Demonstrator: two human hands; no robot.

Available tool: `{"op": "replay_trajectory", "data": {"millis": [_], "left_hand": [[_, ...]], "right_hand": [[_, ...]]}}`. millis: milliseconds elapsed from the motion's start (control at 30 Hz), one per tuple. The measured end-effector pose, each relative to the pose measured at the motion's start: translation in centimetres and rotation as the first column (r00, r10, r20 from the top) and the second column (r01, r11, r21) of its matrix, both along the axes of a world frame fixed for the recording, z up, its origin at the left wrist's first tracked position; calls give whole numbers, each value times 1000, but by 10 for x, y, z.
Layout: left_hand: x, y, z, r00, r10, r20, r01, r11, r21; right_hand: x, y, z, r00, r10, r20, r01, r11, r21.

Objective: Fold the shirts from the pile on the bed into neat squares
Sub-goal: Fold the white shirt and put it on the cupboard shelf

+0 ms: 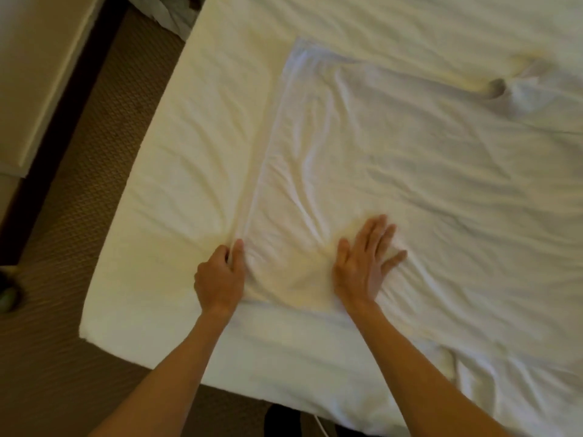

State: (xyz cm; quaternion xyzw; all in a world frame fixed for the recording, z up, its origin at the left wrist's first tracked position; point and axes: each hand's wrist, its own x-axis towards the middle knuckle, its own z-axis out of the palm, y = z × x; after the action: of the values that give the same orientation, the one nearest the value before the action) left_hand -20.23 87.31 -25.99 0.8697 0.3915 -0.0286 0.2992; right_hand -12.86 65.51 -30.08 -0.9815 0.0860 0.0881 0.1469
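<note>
I read no writing; left hand (pixel 220 276) pinches the shirt (pixel 394 171) edge at seven o'clock, right hand (pixel 362 260) presses flat, fingers (pixel 383 230) wide.

Open bed (pixel 176 171) left of shirt (pixel 394 171)

Both bare forearms reach forward from the lower edge of the view, roughly parallel and well apart. The left hand (pixel 220 277) is curled, knuckles up, its thumb and fingers (pixel 238 252) pinching a fold of white cloth at their tips. The right hand (pixel 362 263) lies flat, palm down, its fingers straight and slightly spread, with the little finger splayed out to the right.
</note>
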Motion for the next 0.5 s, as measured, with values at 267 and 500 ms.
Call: {"op": "replay_trajectory", "data": {"millis": [267,500], "left_hand": [[-10,11,-4,993,-105,-48,109,989,102],[-19,25,-2,998,-26,-53,34,987,156]], "right_hand": [[-57,33,19,733,652,193,-679,694,239],[-85,-49,8,972,229,-55,-225,972,76]]}}
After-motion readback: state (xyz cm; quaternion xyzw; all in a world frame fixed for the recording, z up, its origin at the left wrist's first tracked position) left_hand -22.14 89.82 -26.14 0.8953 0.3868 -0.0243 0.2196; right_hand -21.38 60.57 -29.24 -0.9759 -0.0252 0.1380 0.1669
